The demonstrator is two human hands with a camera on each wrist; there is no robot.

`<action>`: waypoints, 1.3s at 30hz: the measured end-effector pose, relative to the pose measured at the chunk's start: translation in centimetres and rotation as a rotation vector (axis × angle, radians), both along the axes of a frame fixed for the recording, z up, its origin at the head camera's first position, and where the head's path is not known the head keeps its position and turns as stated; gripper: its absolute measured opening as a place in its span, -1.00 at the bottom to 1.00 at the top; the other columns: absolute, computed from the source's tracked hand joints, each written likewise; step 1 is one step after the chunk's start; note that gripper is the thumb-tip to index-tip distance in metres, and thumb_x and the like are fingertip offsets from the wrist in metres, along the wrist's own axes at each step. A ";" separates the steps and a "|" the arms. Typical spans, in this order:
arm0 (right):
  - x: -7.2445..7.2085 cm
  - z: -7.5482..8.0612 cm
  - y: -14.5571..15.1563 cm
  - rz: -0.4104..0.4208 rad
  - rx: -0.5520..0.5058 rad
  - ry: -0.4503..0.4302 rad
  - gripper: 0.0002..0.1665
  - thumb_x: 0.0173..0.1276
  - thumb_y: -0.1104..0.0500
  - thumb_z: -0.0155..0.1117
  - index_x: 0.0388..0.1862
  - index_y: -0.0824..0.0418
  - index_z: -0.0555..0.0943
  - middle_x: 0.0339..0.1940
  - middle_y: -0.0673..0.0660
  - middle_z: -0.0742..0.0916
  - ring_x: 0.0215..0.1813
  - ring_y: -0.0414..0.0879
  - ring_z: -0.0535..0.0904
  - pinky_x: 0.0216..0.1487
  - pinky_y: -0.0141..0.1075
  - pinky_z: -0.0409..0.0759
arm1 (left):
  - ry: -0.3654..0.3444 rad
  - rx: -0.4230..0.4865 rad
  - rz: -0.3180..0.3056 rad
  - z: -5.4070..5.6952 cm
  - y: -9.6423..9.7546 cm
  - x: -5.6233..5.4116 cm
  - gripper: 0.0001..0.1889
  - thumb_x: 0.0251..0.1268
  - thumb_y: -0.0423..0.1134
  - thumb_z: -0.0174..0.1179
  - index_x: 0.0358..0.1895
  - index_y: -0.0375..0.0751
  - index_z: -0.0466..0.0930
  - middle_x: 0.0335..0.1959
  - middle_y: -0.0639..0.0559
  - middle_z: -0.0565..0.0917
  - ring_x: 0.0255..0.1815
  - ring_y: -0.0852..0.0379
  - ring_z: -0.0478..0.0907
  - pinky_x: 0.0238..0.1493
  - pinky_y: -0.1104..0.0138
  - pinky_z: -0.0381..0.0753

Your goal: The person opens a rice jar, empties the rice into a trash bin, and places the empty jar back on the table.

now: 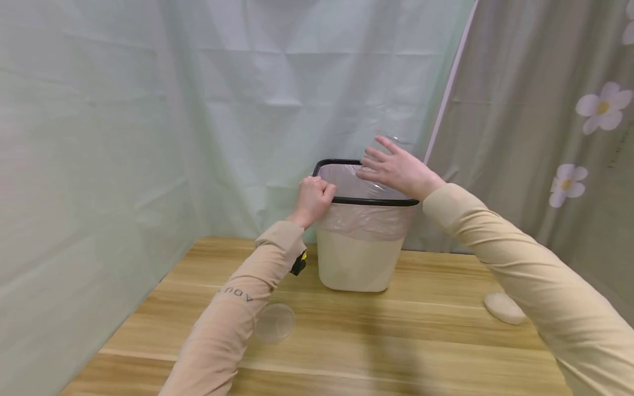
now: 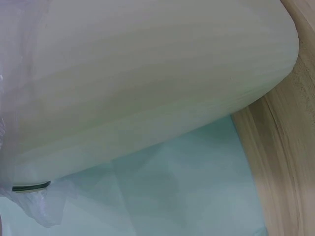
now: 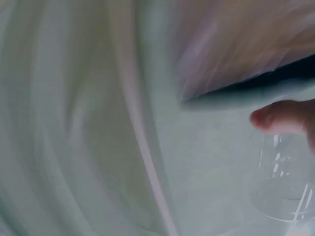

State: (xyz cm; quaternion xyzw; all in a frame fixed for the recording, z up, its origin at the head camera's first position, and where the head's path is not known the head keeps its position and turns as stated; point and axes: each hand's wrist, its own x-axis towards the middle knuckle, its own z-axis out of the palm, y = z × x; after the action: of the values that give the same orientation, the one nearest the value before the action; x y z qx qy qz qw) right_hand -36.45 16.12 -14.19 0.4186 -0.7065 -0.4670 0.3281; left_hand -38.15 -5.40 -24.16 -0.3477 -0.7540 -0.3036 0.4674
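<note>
While the left hand (image 1: 313, 198) curls its fingers over the black rim (image 1: 371, 202) of the cream bin (image 1: 356, 264), the right hand (image 1: 393, 168) hovers above its opening, fingers spread; a clear cup (image 3: 283, 196) shows right behind them, though I cannot tell whether they grip it. Just below both hands' fingers hangs the folded-over liner (image 1: 366, 223). Farther below them lies a clear disc (image 1: 274, 323); beyond the right fingers, a flowered curtain (image 1: 505, 110).

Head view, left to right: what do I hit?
Round clear disc → left hand → cream bin → pale oval object → lower white curtain flower. Right hand left out: it overlaps the bin.
</note>
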 end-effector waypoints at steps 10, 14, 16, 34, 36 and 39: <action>-0.2 0.0 -0.4 0.082 -0.215 -0.125 -0.06 -0.10 0.40 0.42 0.30 0.09 0.27 0.22 0.22 0.37 0.27 0.16 0.15 0.24 0.06 -0.26 | 0.010 0.019 0.005 -0.1 -0.8 0.2 -0.57 0.03 -0.35 -0.17 -0.98 -0.14 0.14 -0.90 0.18 0.08 -0.79 0.13 0.07 -0.57 0.20 0.24; -0.1 0.1 -0.6 0.095 -0.316 -0.181 -0.04 -0.14 0.35 0.47 0.29 0.14 0.27 0.22 0.25 0.36 0.27 0.18 0.14 0.24 0.06 -0.26 | -0.004 0.012 0.026 0.0 -1.0 0.1 -0.57 0.00 -0.39 -0.13 -0.99 -0.12 0.14 -0.90 0.18 0.07 -0.79 0.13 0.06 -0.56 0.21 0.25; -0.1 0.0 -0.8 0.041 -0.166 -0.084 -0.04 -0.08 0.31 0.45 0.32 0.07 0.24 0.25 0.19 0.35 0.29 0.15 0.12 0.24 0.07 -0.29 | -0.006 0.007 0.033 0.1 -1.0 0.1 -0.56 -0.02 -0.43 -0.09 -1.00 -0.12 0.14 -0.91 0.17 0.07 -0.79 0.12 0.07 -0.56 0.21 0.26; -0.3 -0.4 0.2 0.104 -0.407 -0.196 0.11 -0.35 0.14 0.60 0.25 0.22 0.24 0.13 0.30 0.38 0.19 0.23 0.21 0.12 0.18 0.07 | -0.022 -0.009 0.035 0.3 -0.8 0.4 -0.56 0.01 -0.41 -0.12 -0.99 -0.12 0.12 -0.90 0.18 0.06 -0.78 0.12 0.08 -0.52 0.20 0.30; -0.3 -0.4 0.1 0.089 -0.327 -0.129 0.02 -0.22 0.22 0.54 0.27 0.19 0.24 0.18 0.29 0.37 0.23 0.22 0.18 0.16 0.17 -0.01 | -0.024 -0.008 0.037 0.3 -0.8 0.3 -0.55 0.00 -0.42 -0.11 -0.99 -0.11 0.12 -0.90 0.18 0.06 -0.78 0.13 0.08 -0.52 0.21 0.29; -0.4 -0.5 -0.1 0.052 -0.112 -0.009 -0.07 -0.07 0.28 0.44 0.32 0.09 0.24 0.25 0.22 0.34 0.29 0.18 0.11 0.22 0.12 -0.19 | -0.030 -0.004 0.041 0.3 -0.8 0.3 -0.55 0.00 -0.44 -0.08 -0.99 -0.12 0.13 -0.90 0.17 0.07 -0.78 0.12 0.08 -0.52 0.21 0.29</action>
State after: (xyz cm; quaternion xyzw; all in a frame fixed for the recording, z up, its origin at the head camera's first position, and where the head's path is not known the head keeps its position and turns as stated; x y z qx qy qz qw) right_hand -36.84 16.00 -14.65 0.4198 -0.7218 -0.4161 0.3600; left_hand -37.86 -6.17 -23.83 -0.3286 -0.7684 -0.2978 0.4614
